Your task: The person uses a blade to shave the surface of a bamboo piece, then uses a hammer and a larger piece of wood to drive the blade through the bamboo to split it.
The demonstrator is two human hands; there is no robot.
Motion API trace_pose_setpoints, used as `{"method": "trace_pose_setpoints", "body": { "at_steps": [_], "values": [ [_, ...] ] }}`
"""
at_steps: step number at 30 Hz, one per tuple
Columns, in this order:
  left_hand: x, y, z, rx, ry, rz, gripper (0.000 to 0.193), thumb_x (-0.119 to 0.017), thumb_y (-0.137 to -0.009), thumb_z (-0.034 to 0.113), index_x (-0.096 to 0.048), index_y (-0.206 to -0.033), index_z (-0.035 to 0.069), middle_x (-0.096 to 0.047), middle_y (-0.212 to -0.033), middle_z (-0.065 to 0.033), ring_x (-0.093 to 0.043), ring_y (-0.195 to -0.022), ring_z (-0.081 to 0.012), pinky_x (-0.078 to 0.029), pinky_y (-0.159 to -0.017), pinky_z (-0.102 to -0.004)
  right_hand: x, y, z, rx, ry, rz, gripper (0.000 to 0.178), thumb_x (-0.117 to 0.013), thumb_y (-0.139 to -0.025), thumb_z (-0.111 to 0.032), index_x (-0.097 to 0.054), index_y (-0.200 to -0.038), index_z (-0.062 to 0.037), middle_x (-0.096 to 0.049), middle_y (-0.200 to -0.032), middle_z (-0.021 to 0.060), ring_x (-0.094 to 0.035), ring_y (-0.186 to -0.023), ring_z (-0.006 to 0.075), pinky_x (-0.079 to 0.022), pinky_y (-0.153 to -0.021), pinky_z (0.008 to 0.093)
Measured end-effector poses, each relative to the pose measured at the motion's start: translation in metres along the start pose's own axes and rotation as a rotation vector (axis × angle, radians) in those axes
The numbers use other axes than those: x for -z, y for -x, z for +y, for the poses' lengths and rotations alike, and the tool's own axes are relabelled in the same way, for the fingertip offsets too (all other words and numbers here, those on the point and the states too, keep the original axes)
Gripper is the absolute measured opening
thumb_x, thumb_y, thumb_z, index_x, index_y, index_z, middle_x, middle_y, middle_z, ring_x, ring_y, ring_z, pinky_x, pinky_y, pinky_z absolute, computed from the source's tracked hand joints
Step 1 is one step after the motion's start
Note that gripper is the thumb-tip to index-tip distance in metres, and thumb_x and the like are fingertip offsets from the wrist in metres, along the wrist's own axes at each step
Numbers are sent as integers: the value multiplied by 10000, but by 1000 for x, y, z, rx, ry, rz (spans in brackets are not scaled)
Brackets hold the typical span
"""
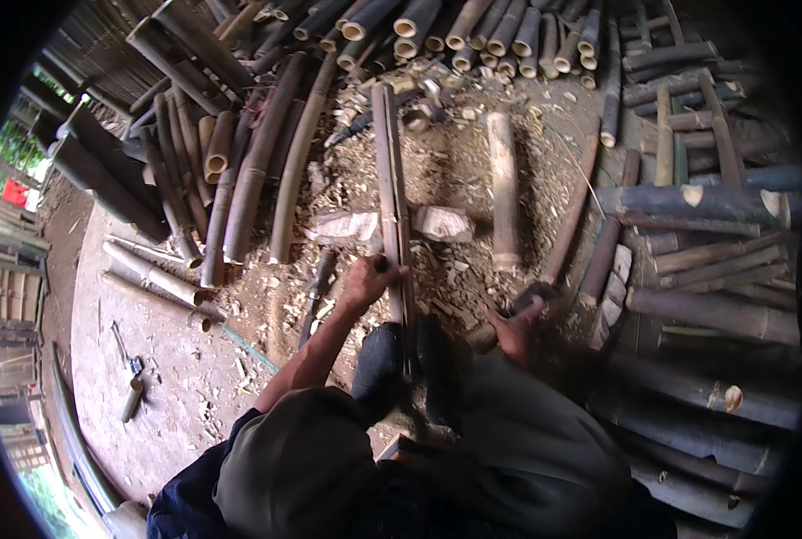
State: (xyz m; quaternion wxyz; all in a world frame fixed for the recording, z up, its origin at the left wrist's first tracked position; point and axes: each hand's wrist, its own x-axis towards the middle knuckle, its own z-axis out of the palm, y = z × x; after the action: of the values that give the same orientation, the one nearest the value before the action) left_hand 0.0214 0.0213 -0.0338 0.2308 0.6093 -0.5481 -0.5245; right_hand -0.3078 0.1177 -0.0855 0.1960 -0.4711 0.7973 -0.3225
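A long, narrow bamboo pole with a lengthwise split stretches away from between my feet, crossing over a pale wooden block. My left hand is closed beside the pole, its fingers touching it. A dark, round-ended handle shows in that grip; the rest is hidden. To the right, low near my knee, my right hand curls against a dark, blunt piece, whose kind is unclear. A short cylindrical piece lies just left of that hand. A tool with a dark handle rests left of the pole.
Wood chips cover the ground around the block. A thick bamboo length lies right of the pole. Bamboo stacks fill the right side, with cut tubes at the back. Leaning poles and a small tool are at left.
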Motion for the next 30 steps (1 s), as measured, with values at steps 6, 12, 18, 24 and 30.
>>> {"method": "trace_pose_setpoints", "body": {
  "at_steps": [6,12,18,24,30],
  "values": [
    [-3,23,-42,8,204,-140,491,-823,-843,394,-745,-1020,-56,-746,-875,-150,-665,-811,-189,-528,-796,-397,27,-2,2,-339,-510,233,658,-714,-857,-294,-414,-1391,-54,-561,-1198,177,-606,-1019,293,-554,-839,420],
    [-26,54,-45,134,226,-161,409,-818,-863,208,-695,-1127,-79,-741,-1009,-125,-667,-923,-177,-528,-874,-356,91,-28,-136,-506,-1267,-279,464,-593,-942,-203,-489,-1371,-58,-620,-1015,78,-650,-869,176,-590,-578,354],
    [-31,55,-50,73,304,-76,427,-826,-852,255,-687,-1101,-64,-719,-849,-105,-631,-747,-138,-545,-725,-350,53,-11,-203,-162,-421,-1044,546,-625,-989,-232,-473,-1462,-5,-606,-837,59,-616,-644,133,-536,-514,280],
    [-28,55,-43,69,318,-98,406,-802,-870,253,-687,-1094,-65,-718,-846,-120,-634,-773,-151,-530,-747,-353,39,-5,-197,-41,-220,-1099,308,-628,-995,-280,-555,-1055,13,-544,-698,45,-600,-600,132,-500,-522,321],
    [-31,53,-48,93,278,-78,420,-821,-841,315,-708,-1016,-49,-719,-834,-147,-652,-761,-184,-527,-740,-366,33,-7,-199,-29,-166,-1118,341,-633,-983,-300,-565,-1051,28,-542,-706,57,-613,-576,151,-501,-542,327]
  ]
}}
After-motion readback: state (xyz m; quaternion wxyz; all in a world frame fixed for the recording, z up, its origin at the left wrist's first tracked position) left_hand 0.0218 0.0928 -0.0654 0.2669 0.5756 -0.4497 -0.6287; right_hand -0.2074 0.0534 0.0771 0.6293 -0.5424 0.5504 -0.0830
